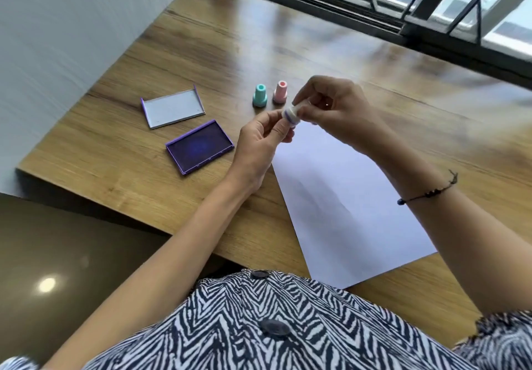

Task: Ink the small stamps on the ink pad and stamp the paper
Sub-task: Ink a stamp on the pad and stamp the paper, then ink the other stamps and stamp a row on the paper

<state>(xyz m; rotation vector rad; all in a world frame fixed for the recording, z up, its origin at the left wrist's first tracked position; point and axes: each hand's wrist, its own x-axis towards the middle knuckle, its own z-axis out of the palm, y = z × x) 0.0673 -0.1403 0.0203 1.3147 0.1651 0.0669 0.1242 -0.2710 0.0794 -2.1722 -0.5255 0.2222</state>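
A small white stamp (292, 116) with a purple inked rim hangs in the air above the far corner of the white paper (345, 197). My right hand (331, 107) grips its body. My left hand (259, 142) touches its lower end with thumb and fingers. The open purple ink pad (200, 146) lies on the table to the left of my hands. A teal stamp (260, 96) and a pink stamp (280, 92) stand upright just beyond my hands.
The ink pad's lid (172, 109) lies open side up behind the pad. The wooden table (115, 153) ends at a front-left edge near my body, with a white wall on the left and a barred window (403, 1) at the far side.
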